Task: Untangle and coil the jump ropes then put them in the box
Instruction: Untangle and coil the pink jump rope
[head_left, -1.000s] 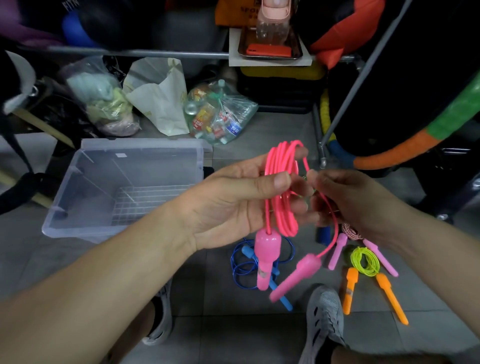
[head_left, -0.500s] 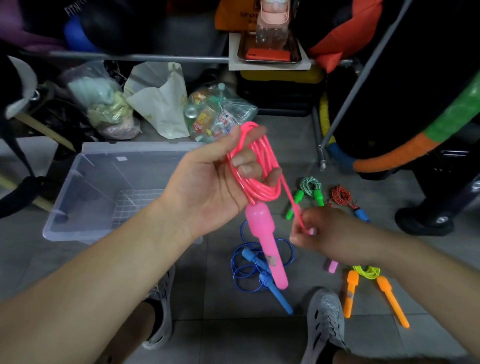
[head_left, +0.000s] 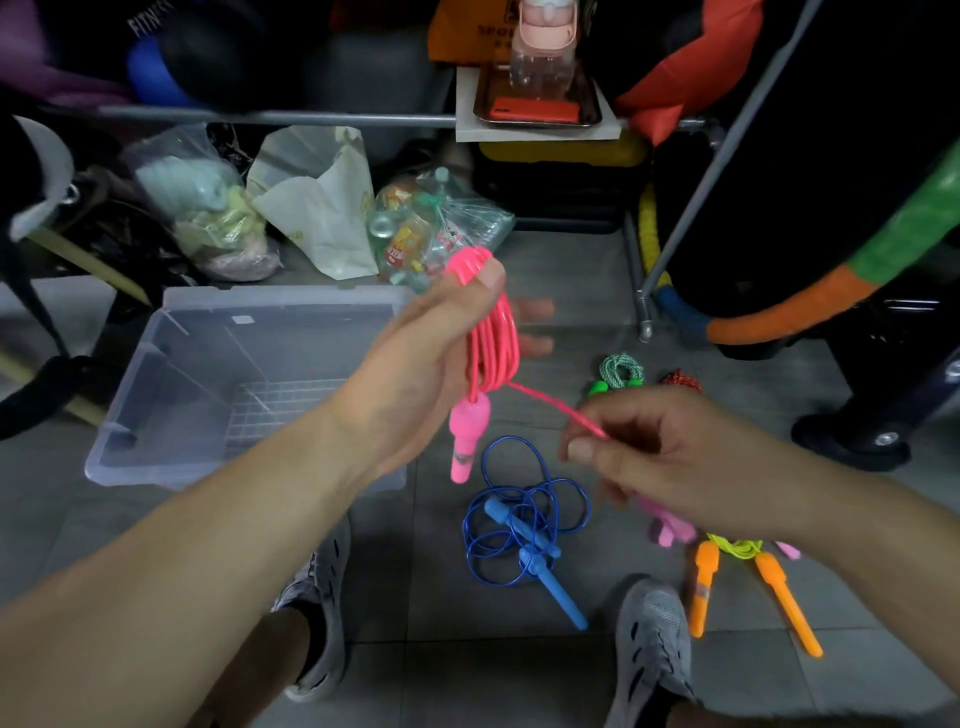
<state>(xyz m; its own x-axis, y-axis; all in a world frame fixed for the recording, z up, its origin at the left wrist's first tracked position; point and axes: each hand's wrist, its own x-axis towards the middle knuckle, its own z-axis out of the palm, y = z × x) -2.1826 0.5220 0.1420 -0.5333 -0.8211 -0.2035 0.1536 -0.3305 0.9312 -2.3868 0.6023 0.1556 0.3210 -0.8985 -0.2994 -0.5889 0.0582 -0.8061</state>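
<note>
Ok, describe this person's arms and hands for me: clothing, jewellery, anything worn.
Both arms are bare: no sleeve shows on the left forearm or right forearm up to the frame edge. The left hand and right hand wear no gloves, and no ring, watch or wristband is visible. The thumbnails look short and unpainted.

Right hand (head_left: 665, 457) now sits lower and apart from left hand (head_left: 431, 353), pinching a strand of the pink jump rope (head_left: 493, 338) drawn taut from the coil. Left hand is now raised, coil hooked over its thumb.
</note>
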